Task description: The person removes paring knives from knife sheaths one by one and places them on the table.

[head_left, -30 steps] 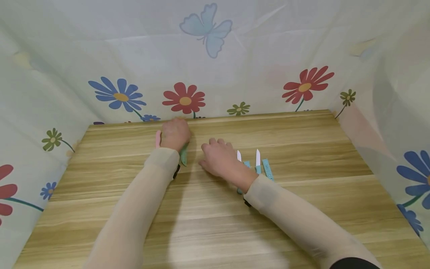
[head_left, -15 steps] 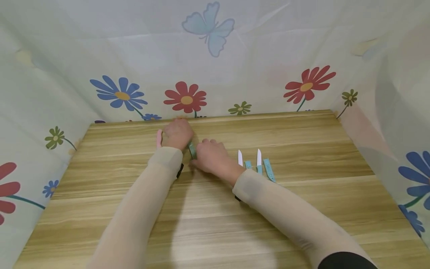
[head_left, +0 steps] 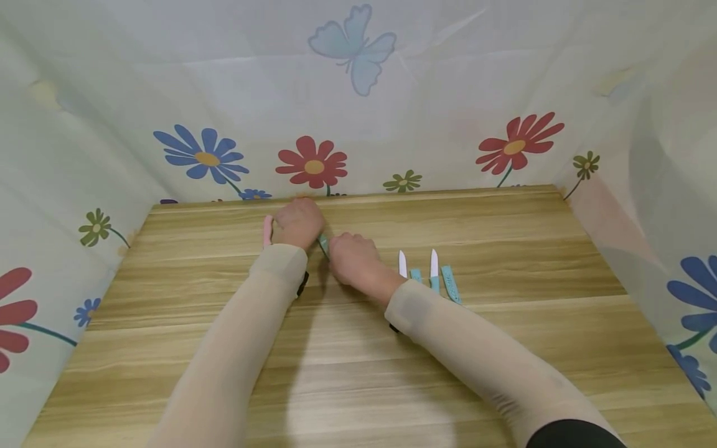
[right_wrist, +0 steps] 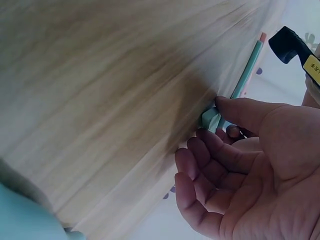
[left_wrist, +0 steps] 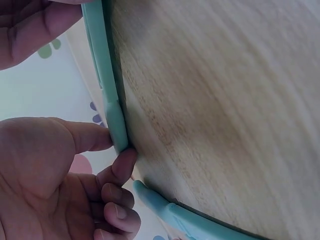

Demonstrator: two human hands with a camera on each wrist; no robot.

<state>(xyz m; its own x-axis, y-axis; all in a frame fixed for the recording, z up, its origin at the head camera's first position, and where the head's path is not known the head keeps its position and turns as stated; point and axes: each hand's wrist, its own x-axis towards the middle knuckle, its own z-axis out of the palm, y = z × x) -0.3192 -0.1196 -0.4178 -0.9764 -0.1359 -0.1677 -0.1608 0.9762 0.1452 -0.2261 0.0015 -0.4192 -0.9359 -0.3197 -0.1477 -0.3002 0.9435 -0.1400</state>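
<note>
A slim teal sheathed knife [head_left: 323, 244] lies slantwise between my two hands near the back of the table. My left hand [head_left: 299, 223] pinches its far end between thumb and forefinger, the other fingers curled, as the left wrist view shows. Thumb and fingertips of my right hand [head_left: 355, 258] hold the near end [right_wrist: 211, 119]. A joint shows partway along the teal body [left_wrist: 106, 95]. Another teal knife [left_wrist: 200, 224] lies close by in the left wrist view. Left of my left hand is a pink strip [head_left: 267, 230], partly hidden by that hand.
Right of my right hand lie two knives with white blades [head_left: 434, 264] and teal handles, next to teal sheaths [head_left: 450, 284]. My right forearm covers part of them. The wood-grain table [head_left: 336, 373] meets a flower-printed curtain [head_left: 437, 124] at the back.
My right hand has moved left to the teal knife and taken hold of its near end. The knife's near end has swung right. My left hand has shifted slightly right.
</note>
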